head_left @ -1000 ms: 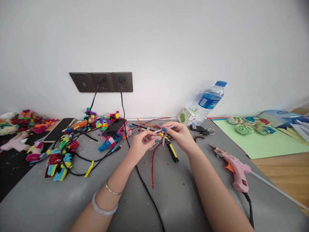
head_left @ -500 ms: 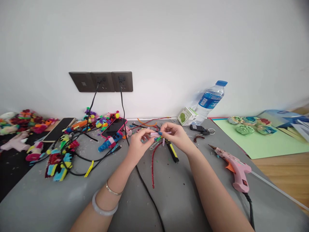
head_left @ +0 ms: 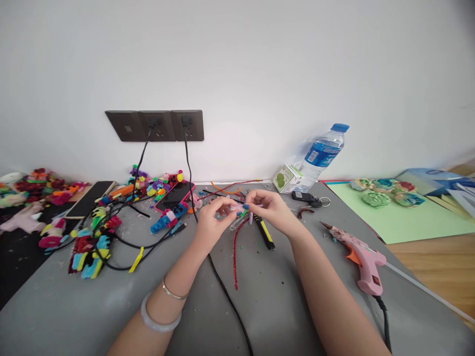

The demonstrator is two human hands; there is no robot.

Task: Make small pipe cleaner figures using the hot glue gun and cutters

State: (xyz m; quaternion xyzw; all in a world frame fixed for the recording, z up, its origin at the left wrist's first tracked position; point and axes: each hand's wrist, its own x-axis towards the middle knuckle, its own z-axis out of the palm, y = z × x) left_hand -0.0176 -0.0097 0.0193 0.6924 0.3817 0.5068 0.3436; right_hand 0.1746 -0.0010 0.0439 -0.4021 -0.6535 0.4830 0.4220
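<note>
Head view, centre:
- One piece of pale lilac, fuzzy craft stem [head_left: 235, 208], small and partly hidden, between the two hands above the grey tabletop [head_left: 282, 316].
- Left hand [head_left: 212, 223]: thumb and fingertips closed in a pinch on the piece's left part.
- Right hand [head_left: 273, 211]: thumb and forefinger pinched on its right part. Fine finger placement hidden.
- Chief risk: slipping or kinking. Soft pile and a small grip give little hold; uneven pull from the two sides could twist the piece askew or loosen a bend.

Head view, close to the hands:
- One thin, red, glittery stem [head_left: 234, 257], curved on the tabletop, its upper end near the fingers. Could snag in the work or be dragged along.
- One black-and-yellow, slim-handled tool [head_left: 264, 232], just beside the right hand. A lowered hand could knock it; whether an edge is exposed, cannot tell.
- One long black cable [head_left: 227, 292], running beside the left wrist. A sideways sweep of the forearm could catch it.

Head view, right:
- One pink glue gun [head_left: 367, 267] with orange trigger, on its side, apart from the right forearm. If hot — the picture does not settle this — its metal nozzle could burn a straying arm.
- One clear plastic bottle [head_left: 322, 157] with blue label, tilted at the wall; a bump could topple it.
</note>
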